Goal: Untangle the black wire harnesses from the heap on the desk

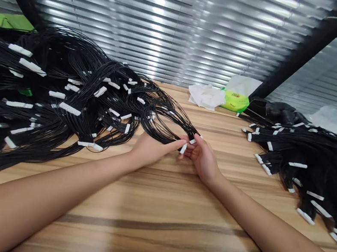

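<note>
Close together over the middle of the table, my two hands grip the near ends of a bundle of thin black cables [156, 130]. My left hand [154, 148] is closed on it from the left, thumb stretched toward a white connector [183, 148]. My right hand [204, 158] pinches another cable end beside a second white connector [192, 141]. The bundle loops back into a large heap of black cables [83, 84] with many white connectors, on the left. Some fingers of both hands are hidden behind the cables.
On the right lies another pile of black cables with white connectors [321, 160]. A green tissue pack [236, 100] and crumpled white tissue [206, 95] sit at the table's back edge. Grey blinds [150, 25] hang behind the wooden table [158, 214].
</note>
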`<state>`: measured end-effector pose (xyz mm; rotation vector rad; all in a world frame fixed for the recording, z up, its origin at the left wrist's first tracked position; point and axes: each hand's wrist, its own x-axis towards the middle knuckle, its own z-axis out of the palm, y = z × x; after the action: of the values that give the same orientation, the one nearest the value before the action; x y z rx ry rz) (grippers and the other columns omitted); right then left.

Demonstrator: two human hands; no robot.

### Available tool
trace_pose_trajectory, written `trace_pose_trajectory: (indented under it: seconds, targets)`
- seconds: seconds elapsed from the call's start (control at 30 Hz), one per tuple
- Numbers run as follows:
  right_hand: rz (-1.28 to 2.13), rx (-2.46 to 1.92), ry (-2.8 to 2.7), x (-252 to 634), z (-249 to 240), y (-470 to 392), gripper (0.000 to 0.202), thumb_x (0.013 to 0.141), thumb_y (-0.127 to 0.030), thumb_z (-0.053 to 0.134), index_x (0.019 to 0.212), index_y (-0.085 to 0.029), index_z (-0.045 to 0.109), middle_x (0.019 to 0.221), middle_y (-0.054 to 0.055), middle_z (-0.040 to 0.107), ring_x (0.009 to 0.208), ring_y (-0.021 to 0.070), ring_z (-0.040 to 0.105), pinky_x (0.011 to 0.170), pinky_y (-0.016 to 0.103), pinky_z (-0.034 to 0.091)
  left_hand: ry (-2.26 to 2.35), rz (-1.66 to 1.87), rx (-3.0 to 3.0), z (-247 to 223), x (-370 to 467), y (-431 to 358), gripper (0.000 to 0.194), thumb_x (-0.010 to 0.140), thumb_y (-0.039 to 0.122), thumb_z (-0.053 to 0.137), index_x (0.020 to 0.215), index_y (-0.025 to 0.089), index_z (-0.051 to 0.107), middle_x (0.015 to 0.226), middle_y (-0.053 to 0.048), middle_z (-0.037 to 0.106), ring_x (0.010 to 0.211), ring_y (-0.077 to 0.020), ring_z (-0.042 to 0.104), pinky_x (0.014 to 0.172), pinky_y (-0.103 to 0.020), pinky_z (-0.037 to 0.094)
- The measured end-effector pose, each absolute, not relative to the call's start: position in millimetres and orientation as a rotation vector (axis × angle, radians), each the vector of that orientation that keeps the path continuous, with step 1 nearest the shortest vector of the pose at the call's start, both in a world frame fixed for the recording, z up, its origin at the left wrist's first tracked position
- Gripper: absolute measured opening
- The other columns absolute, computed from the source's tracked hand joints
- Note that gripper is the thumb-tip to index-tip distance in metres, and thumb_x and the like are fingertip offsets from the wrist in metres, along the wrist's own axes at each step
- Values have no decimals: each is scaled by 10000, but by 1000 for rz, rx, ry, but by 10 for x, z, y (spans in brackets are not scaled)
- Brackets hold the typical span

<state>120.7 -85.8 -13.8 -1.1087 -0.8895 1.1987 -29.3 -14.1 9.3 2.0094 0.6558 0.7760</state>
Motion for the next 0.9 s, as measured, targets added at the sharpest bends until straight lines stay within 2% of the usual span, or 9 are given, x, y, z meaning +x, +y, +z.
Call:
trace_pose_trajectory:
  seconds: [0.07, 0.17, 0.23, 0.37, 0.47, 0.67, 0.9]
  targets:
    - [1213, -1116, -862, 1241, -147, -827, 434, 809, -564, 513, 867, -173, 691, 641, 40, 705, 550, 189, 621, 601, 327, 499, 577, 735, 1966, 62, -279, -127, 295, 852, 422, 578, 987, 191, 701, 937, -22, 713, 883, -181, 627, 854, -279, 464]
    - [1274, -1168, -887, 1265, -144, -804, 460, 810, -596, 502, 771, -175, 683, 593, 51, 695, 553, 196, 632, 611, 323, 499, 497, 736, 1962, 51, -280, -119, 330, 890, 441, 525, 818, 165, 691, 765, -15, 686, 751, -155, 615, 801, -271, 480]
    - [1279, -1201, -940, 1258, -131, -808, 494, 811, -621, 488, 676, -178, 660, 561, 60, 686, 539, 193, 626, 588, 312, 490, 492, 769, 1993, 59, -289, -116, 349, 895, 438, 521, 737, 165, 670, 767, -11, 685, 784, -153, 616, 847, -271, 467]
    - [1265, -1234, -1013, 1223, -90, -844, 537, 805, -651, 470, 577, -186, 613, 470, 42, 633, 468, 167, 572, 563, 295, 476, 426, 692, 2089, 64, -301, -90, 327, 892, 426, 536, 740, 186, 699, 815, -2, 715, 917, -172, 623, 975, -280, 400]
    - [1285, -1252, -1059, 1220, -78, -862, 559, 822, -647, 440, 530, -193, 587, 431, 32, 600, 436, 154, 535, 542, 285, 459, 360, 631, 2112, 57, -308, -73, 357, 903, 436, 513, 727, 204, 720, 788, 4, 722, 889, -175, 629, 985, -280, 388]
    - [1288, -1129, -1155, 1258, -117, -876, 560, 916, -552, 370, 578, -187, 627, 474, 28, 634, 471, 152, 569, 620, 288, 460, 269, 588, 1949, 83, -335, -106, 348, 915, 388, 491, 736, 197, 720, 764, -5, 721, 885, -176, 633, 975, -277, 418]
    - [1222, -1030, -1194, 1212, -113, -923, 588, 934, -534, 345, 560, -199, 651, 415, 9, 580, 473, 174, 562, 673, 322, 484, 160, 599, 1948, 82, -344, -85, 360, 935, 342, 465, 736, 151, 696, 785, -28, 716, 879, -165, 628, 969, -268, 418]
